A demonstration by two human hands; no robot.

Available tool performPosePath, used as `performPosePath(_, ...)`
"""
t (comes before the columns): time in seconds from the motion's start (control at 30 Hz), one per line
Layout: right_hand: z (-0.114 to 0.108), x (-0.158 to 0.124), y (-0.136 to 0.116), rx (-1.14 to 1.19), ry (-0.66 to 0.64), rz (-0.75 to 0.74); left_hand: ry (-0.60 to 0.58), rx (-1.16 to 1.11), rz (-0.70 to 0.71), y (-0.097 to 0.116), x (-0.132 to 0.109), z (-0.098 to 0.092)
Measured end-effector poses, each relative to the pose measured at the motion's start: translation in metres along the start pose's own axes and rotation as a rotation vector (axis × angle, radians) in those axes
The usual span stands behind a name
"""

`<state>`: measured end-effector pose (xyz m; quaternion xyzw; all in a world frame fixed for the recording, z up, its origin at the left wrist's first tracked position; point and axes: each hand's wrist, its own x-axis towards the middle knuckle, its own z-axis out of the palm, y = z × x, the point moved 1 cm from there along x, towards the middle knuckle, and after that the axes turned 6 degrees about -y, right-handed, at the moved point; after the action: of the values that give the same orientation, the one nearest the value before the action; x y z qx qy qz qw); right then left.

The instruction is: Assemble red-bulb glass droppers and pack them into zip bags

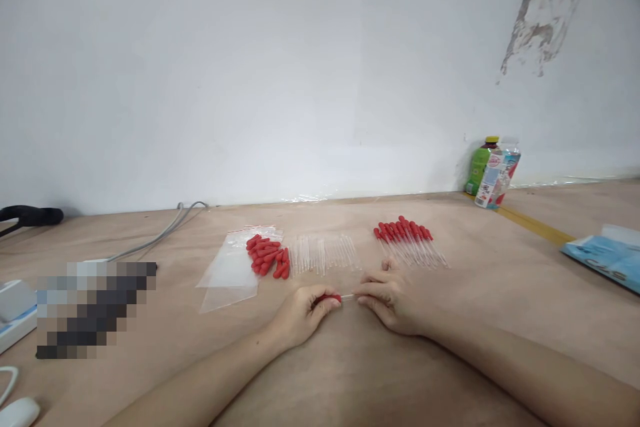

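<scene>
Between finger and thumb, my left hand point(305, 313) pinches a red rubber dropper bulb point(338, 298). My right hand point(387, 297) grips a thin clear dropper tube point(349, 297), whose far end meets the bulb's mouth; how deep it sits inside I cannot tell. Behind my left hand lies a heap of loose red bulbs point(263, 255) on clear plastic bags point(227, 270). A row of bare clear tubes point(323, 253) is spread beside the heap. Beyond my right hand, droppers with red bulbs fitted on their tubes point(407, 233) lie side by side.
A green bottle point(477, 167) and a clear labelled bottle point(497, 177) stand by the wall at the back right. A blue packet point(607, 257) lies at the right edge. On the left are a grey cable point(160, 237), a power strip point(17, 327) and a blurred dark object point(100, 310).
</scene>
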<state>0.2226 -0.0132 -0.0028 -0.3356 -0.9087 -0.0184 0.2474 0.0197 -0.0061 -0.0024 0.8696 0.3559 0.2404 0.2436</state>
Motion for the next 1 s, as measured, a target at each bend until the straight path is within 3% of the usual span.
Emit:
performPosePath(0.3,-0.004,0.007,-0.016,-0.143,-0.045,0.01,0.021,0.173,0.08,0.001,-0.002,0.002)
performPosePath(0.77,0.007,0.013,-0.017,0.11,-0.21,0.114,-0.032,0.172,0.155,0.002,-0.002,0.002)
performPosePath(0.9,0.001,0.015,-0.023,0.121,-0.221,0.139,-0.047,0.148,0.16,0.0,0.001,-0.003)
performPosePath(1.0,-0.011,0.016,-0.023,0.134,-0.249,0.167,0.021,0.116,0.137,-0.005,0.001,-0.007)
